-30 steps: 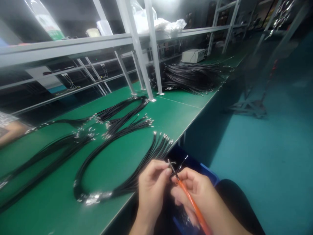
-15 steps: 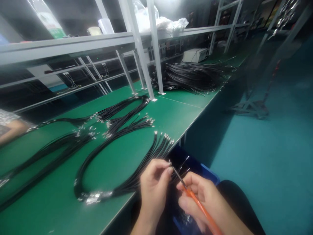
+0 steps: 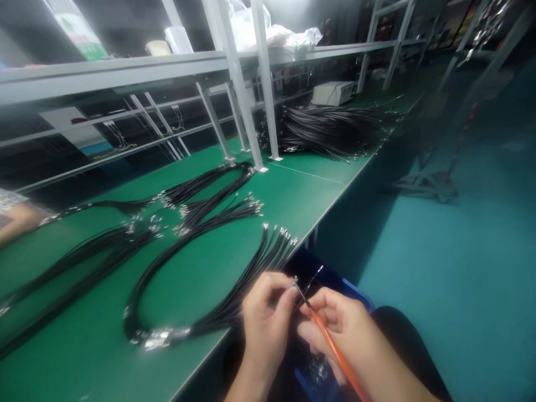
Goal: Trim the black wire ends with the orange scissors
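Low at the table's front edge, my left hand [image 3: 268, 324] is closed in a pinch on a small metal-tipped cable end [image 3: 295, 281]. My right hand [image 3: 335, 326] is wrapped round a slim orange-handled tool [image 3: 337, 354]; its exact kind is hard to make out. The tool's thin dark tip meets the cable end at my left fingertips. Just behind my left hand, a curved bundle of black cables [image 3: 157, 265] with silvery ends lies on the green table [image 3: 192, 285]. A wrapped, shiny band [image 3: 163, 338] sits on its near bend.
Below my hands is a blue bin [image 3: 355, 293] with small shiny bits inside. More cable bundles [image 3: 79, 268] lie at left, near another person's arm [image 3: 19, 220]. A large cable pile [image 3: 330, 131] rests farther back. White shelf posts [image 3: 243, 89] stand on the table.
Both hands stay together at the cable end. My right hand and the orange tool have shifted slightly left and up, and more of the tool's thin tip crosses the cable end.
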Tool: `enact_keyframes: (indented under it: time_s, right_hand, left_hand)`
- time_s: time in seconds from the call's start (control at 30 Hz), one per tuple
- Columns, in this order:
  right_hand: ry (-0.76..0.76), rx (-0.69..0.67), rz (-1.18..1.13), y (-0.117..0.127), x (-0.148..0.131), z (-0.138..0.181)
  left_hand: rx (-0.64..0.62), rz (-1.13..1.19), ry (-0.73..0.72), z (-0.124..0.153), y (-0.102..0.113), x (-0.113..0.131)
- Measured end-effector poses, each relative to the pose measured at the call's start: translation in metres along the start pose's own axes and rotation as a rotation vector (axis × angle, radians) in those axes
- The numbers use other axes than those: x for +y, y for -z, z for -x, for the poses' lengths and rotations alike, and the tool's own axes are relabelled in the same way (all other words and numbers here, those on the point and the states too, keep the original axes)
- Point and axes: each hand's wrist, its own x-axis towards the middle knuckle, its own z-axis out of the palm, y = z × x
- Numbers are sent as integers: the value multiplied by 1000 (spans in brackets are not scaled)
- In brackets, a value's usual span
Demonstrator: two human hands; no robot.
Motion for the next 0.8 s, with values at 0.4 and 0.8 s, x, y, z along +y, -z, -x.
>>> enact_keyframes:
  time_s: [0.4,0.8]
  right_hand:
    - [45,-28,82,5,5,1]
    - [358,291,-185,7,4,-6]
  left_hand:
    - [9,-86,-63,-1,0,-1]
    - [-1,-353,-301,2,-3,2]
